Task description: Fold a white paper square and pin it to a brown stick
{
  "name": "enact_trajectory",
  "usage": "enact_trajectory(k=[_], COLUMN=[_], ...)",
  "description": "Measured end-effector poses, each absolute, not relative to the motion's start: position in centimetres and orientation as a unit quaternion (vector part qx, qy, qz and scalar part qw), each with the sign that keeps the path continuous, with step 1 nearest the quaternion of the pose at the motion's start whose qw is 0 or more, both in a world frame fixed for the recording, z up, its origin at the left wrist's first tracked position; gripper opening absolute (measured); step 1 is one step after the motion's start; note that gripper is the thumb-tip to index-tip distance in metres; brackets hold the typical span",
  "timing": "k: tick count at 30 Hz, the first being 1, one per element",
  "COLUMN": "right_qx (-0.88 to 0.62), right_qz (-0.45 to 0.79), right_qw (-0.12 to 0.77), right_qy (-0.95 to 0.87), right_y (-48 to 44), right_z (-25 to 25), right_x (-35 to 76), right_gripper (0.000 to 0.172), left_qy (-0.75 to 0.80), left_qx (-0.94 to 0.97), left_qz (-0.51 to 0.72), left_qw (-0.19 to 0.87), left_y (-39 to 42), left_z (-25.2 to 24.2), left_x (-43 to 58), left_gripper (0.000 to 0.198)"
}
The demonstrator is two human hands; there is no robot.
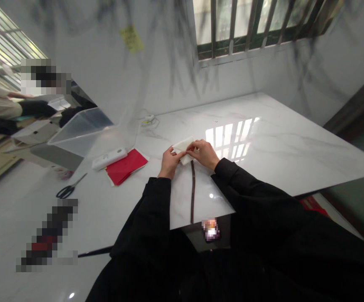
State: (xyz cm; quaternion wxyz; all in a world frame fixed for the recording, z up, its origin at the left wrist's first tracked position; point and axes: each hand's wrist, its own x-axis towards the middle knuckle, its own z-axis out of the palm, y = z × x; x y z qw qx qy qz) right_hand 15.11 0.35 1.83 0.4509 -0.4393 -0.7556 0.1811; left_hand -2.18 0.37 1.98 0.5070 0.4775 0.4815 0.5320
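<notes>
Left hand (170,161) and right hand (204,153) pinching folded white paper (183,149), glossy marble table (279,142), thin dark strip (192,193) below.

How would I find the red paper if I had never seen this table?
Start at the big white marble table and look left of the person's left hand. Beside the long white rectangular remote-like bar lies the flat stack of red paper sheets. It is the only bright red thing on the tabletop.

Red paper sheets (126,166), scissors (69,188), perhaps a white remote (109,158), clear bin (81,130).
</notes>
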Motion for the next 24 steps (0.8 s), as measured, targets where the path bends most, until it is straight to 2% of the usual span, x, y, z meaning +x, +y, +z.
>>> enact_trajectory(k=[5, 9, 12, 18, 20, 24], right_qx=[-0.433, -0.48, -0.555, -0.599, -0.61, -0.622], right_qz=[0.245, 0.227, 0.148, 0.004, -0.01, -0.017], right_qw=[0.475, 0.495, 0.427, 0.214, 0.185, 0.183], right_qy=[-0.726, -0.688, -0.699, -0.772, -0.771, -0.761], right_y=[-0.1, 1.4, 3.3, 5.6, 5.8, 6.0], right_z=[2.4, 1.9, 1.2, 1.2, 1.3, 1.0], right_x=[15.3, 17.6, 20.4, 24.9, 25.7, 26.5], right_gripper=[0.004, 0.007, 0.01, 0.026, 0.029, 0.036], left_qy=[0.483, 0.491, 0.485, 0.488, 0.49, 0.495], left_qx=[0.467, 0.438, 0.425, 0.428, 0.428, 0.43], left_qz=[0.546, 0.564, 0.576, 0.575, 0.577, 0.577], left_qw=[0.499, 0.498, 0.503, 0.498, 0.494, 0.487], left_y=[0.5, 0.8, 1.1, 1.0, 1.0, 1.0], left_z=[1.8, 1.6, 1.5, 1.6, 1.6, 1.5], left_x=[-2.3, -2.5, -2.6, -2.4, -2.4, -2.4], left_gripper=[0.059, 0.055, 0.052, 0.058, 0.061, 0.062])
